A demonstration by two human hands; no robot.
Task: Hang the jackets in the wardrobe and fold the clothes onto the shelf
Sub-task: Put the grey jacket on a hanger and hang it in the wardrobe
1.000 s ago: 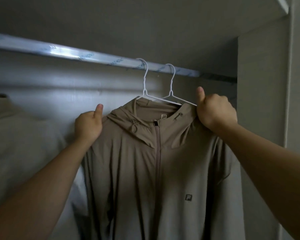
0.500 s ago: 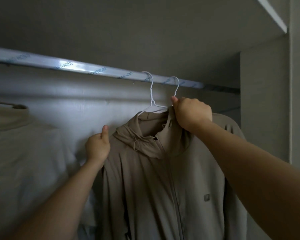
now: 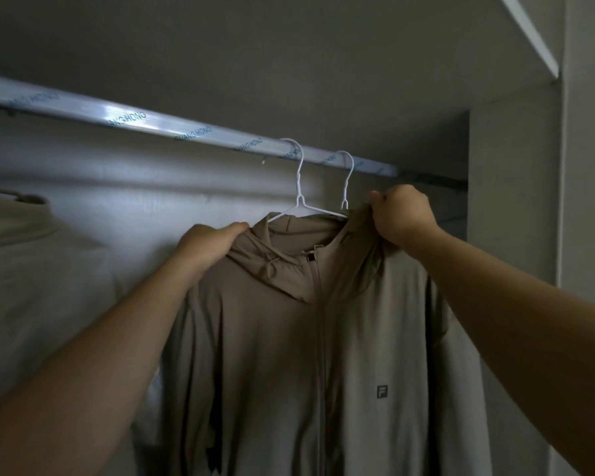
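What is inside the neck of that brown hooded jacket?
A white wire hanger runs into the brown hooded jacket, its hook over the rail. A second hanger hangs just beside it. Their arms are covered by fabric, which both hands, left and right, grip.

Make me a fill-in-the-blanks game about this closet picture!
1. The tan jacket hangs on a white ____.
2. Two hooks hang over the shiny ____.
3. The left hand and the right hand each grip the jacket near its ____.
4. The small logo is printed on the jacket's ____.

Missing words: hanger; rail; collar; chest
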